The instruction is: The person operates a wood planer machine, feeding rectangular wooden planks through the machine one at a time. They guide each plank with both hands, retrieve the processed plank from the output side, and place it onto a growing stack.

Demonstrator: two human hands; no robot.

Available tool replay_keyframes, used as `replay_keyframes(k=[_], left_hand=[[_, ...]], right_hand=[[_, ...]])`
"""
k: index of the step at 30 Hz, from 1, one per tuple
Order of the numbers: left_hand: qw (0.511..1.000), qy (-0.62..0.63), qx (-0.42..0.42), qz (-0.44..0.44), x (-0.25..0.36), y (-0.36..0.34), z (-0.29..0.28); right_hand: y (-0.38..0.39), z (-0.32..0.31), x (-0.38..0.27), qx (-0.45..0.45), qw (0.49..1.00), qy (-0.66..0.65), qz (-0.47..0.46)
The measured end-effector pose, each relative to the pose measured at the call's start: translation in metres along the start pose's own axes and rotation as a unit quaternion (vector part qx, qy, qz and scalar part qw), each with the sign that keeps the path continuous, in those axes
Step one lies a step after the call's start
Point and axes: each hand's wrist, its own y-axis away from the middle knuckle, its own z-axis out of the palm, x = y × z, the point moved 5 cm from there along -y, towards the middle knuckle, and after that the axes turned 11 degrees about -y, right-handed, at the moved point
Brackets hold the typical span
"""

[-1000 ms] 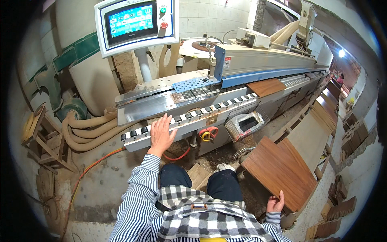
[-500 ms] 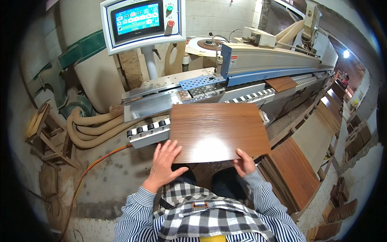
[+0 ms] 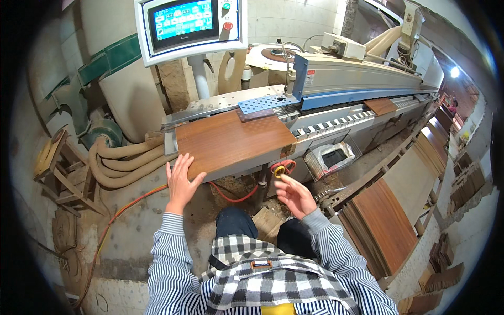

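Observation:
A brown wood-grain panel (image 3: 231, 142) lies flat on the infeed table of a long edge-banding machine (image 3: 362, 79). The panel's far edge reaches under a blue perforated guard plate (image 3: 265, 103). My left hand (image 3: 181, 184) has its fingers spread, the fingertips at the panel's near left corner. Nothing is in my right hand (image 3: 295, 196), which hovers off the panel's near right side with its fingers loosely apart, by a yellow and red coil (image 3: 280, 169). A second brown panel (image 3: 381, 106) sits farther along the machine's track.
A control screen (image 3: 184, 23) stands above the machine on a post. Stacked brown panels (image 3: 380, 223) are at my right. To the left are thick ribbed hoses (image 3: 131, 160) and a wooden stool (image 3: 63, 173). An orange hose (image 3: 126, 210) crosses the floor. A lined bin (image 3: 333, 160) is below the roller track.
The panel has moved away from me and left, from in front of my body onto the machine's table. My right hand has let go of it and shifted slightly left.

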Motion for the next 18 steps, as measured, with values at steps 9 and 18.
replay_keyframes(k=[9,18], left_hand=[[0.998,-0.021,0.035,-0.041,-0.004,-0.014,0.009],[0.999,-0.013,0.025,-0.045,-0.009,-0.012,0.010]], right_hand=[[0.137,-0.103,0.035,0.068,0.581,0.795,-0.162],[0.142,-0.115,0.049,0.101,0.578,0.795,-0.154]])
